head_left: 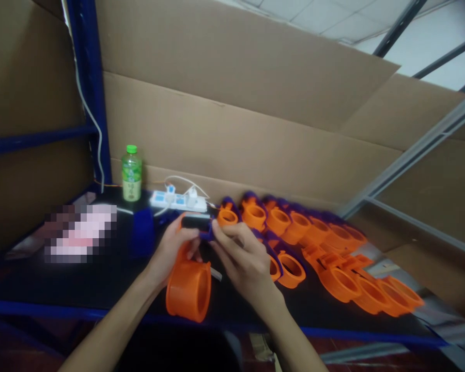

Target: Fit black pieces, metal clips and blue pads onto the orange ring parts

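Note:
My left hand (172,248) is closed round the upper part of an orange plastic piece with a wide ring (188,290) hanging below the fingers. A black rectangular block (196,222) with a pale top edge sits at the upper end of this piece, by my left fingertips. My right hand (244,256) pinches a small dark blue part (209,232) against the right end of the block. The right fingers hide most of the blue part, so its shape is unclear. A short light grey strip (216,274) shows between the hands.
Several orange ring pieces with blue parts (279,222) stand in rows at right, near plain orange ones (344,284). Behind are a white power strip (178,200) and a green-capped bottle (132,173). A blue object (142,232) lies left on the black tabletop (112,279).

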Demonstrator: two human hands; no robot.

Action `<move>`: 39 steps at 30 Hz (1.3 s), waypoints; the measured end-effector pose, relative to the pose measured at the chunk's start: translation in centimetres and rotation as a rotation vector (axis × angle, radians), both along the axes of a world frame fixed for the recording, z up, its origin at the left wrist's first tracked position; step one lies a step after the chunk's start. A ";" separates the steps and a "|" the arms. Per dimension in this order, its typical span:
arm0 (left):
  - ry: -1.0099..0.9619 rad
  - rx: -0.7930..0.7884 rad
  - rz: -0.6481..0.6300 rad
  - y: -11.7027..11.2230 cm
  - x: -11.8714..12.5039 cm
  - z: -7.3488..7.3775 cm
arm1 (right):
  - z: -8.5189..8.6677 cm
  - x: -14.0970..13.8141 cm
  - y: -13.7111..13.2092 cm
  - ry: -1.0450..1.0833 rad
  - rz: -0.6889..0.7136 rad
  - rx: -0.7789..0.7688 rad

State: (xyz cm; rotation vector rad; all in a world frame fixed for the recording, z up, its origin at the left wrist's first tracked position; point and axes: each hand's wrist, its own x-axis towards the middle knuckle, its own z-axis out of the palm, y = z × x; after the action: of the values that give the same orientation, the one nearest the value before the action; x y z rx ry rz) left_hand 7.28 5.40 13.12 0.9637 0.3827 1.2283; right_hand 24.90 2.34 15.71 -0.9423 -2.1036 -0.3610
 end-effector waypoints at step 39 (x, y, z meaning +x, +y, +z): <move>-0.064 0.018 -0.301 -1.4 -0.1 0.2 | -0.7 -1.4 -3.6 -0.017 -0.092 0.187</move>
State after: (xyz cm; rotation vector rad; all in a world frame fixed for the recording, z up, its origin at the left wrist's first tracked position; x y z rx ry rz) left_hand 7.16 4.00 13.28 0.9560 0.1685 0.9869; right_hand 23.53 -1.22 14.99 -0.9300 -2.0058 -0.6035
